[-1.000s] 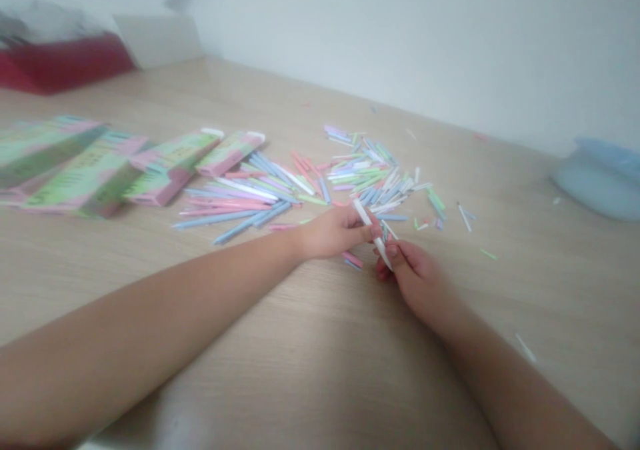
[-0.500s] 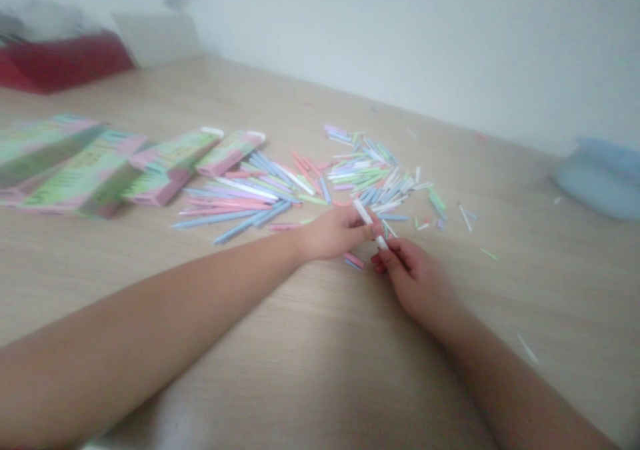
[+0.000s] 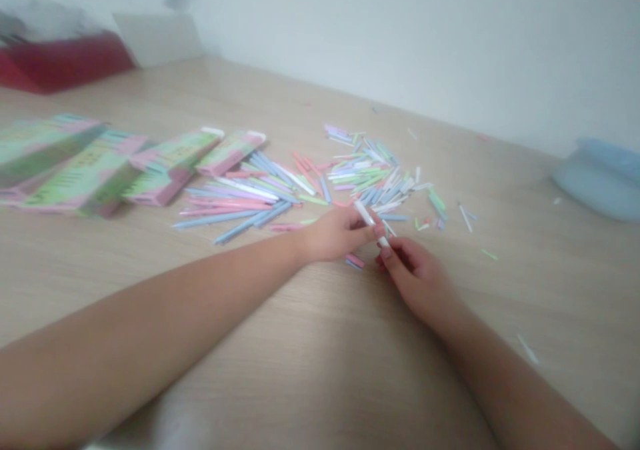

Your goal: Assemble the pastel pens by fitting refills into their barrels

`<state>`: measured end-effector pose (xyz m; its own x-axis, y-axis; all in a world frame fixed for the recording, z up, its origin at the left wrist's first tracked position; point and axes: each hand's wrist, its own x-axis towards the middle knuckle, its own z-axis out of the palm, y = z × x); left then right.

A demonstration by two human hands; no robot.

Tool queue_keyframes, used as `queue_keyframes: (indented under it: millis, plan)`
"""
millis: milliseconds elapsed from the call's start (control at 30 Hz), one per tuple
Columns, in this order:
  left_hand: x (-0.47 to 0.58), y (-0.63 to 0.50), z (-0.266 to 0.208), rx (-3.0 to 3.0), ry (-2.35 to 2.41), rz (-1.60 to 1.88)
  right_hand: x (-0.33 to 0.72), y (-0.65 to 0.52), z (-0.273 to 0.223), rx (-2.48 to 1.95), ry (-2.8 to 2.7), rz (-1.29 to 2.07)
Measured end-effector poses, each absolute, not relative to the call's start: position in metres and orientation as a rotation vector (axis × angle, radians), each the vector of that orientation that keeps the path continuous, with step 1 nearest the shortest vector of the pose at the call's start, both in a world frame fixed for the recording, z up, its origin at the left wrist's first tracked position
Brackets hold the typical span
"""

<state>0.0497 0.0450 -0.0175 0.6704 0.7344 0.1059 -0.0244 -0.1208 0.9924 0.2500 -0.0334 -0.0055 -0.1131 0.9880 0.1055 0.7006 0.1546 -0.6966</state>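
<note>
While likely-done pens [image 3: 240, 203] are lying left, pieces [image 3: 370, 177] waiting right, we're pinching a white tube [image 3: 363, 213], left hand [image 3: 334, 235] plus right hand [image 3: 425, 278].

Worktop [image 3: 280, 357] open in front, crowded beyond the hands.
Between the forearms [image 3: 190, 310], a bare near stretch is left free. Ahead, low passage is blocked by the left hand [image 3: 333, 233], the right hand [image 3: 420, 277] and the white stick [image 3: 364, 213] held at their fingers, then by scattered pastel sticks [image 3: 235, 204]. The left is barred by printed cartons [image 3: 95, 177]. Toward the pale blue object [image 3: 595, 180], a wide gap is broken only by small loose pieces [image 3: 465, 217].
</note>
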Motion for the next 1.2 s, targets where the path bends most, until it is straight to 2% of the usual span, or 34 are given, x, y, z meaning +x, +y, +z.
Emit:
queue_keyframes:
  millis: [200,600,800,967,1200]
  plan:
    - [0.052,0.041,-0.021,1.679,0.698,0.732,0.248,-0.038,-0.006,-1.570,-1.764,0.684]
    - [0.053,0.034,-0.014,1.892,0.760,0.670,0.250,-0.035,-0.004,-1.527,-1.899,0.554]
    - [0.054,0.032,-0.014,2.383,0.726,0.760,0.254,-0.029,-0.012,-1.564,-1.684,0.572]
    - [0.057,0.027,-0.016,2.701,0.717,0.657,0.257,-0.027,-0.015,-1.528,-1.589,0.594]
    - [0.060,0.025,-0.017,2.811,0.734,0.638,0.254,-0.028,-0.008,-1.534,-1.662,0.433]
